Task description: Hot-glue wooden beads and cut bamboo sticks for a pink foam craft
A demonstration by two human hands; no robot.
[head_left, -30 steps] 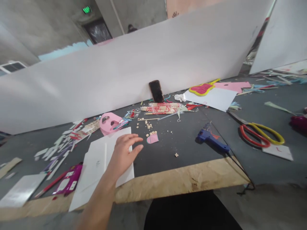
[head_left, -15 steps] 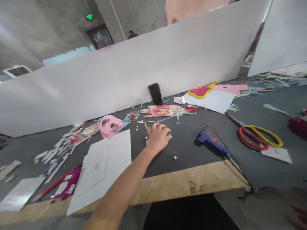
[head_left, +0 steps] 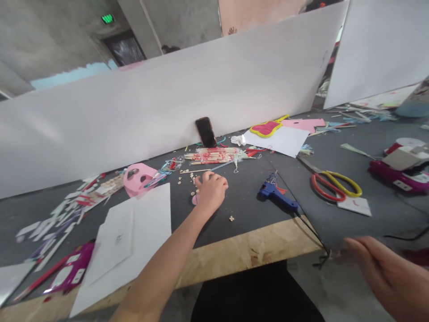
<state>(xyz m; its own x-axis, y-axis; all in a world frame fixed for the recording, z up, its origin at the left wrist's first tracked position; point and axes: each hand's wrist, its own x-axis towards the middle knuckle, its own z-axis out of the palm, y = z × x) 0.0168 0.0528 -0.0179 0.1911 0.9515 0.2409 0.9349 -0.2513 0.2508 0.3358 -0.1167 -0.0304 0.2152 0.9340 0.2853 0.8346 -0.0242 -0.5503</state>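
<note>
My left hand [head_left: 212, 192] rests palm down on the dark tabletop, its fingers bent and spread. Its fingertips are near small pale flower-shaped pieces [head_left: 192, 193], and a pink oval piece [head_left: 195, 199] shows beside the wrist. I cannot see under the palm. One more flower-shaped piece [head_left: 231, 218] lies nearer the front edge. At the lower right, my right hand [head_left: 385, 273] is in the air beyond the table edge, smeared by motion, and whether it holds anything is unclear. A blue glue gun [head_left: 278, 196] lies between the two hands, its cord running over the edge.
Big scissors [head_left: 338, 183] lie on the right, near a purple device [head_left: 398, 176]. Packaged sticks [head_left: 214, 155] and a leaning phone [head_left: 206, 132] are at the back. White paper [head_left: 147, 237], a pink mask-like cutout [head_left: 137, 176] and scattered strips cover the left. A white partition [head_left: 161, 103] stands behind.
My right hand has come further into view from the lower right corner. My left hand stays near the flower-shaped pieces, its fingers a little more drawn in. The view has turned right.
</note>
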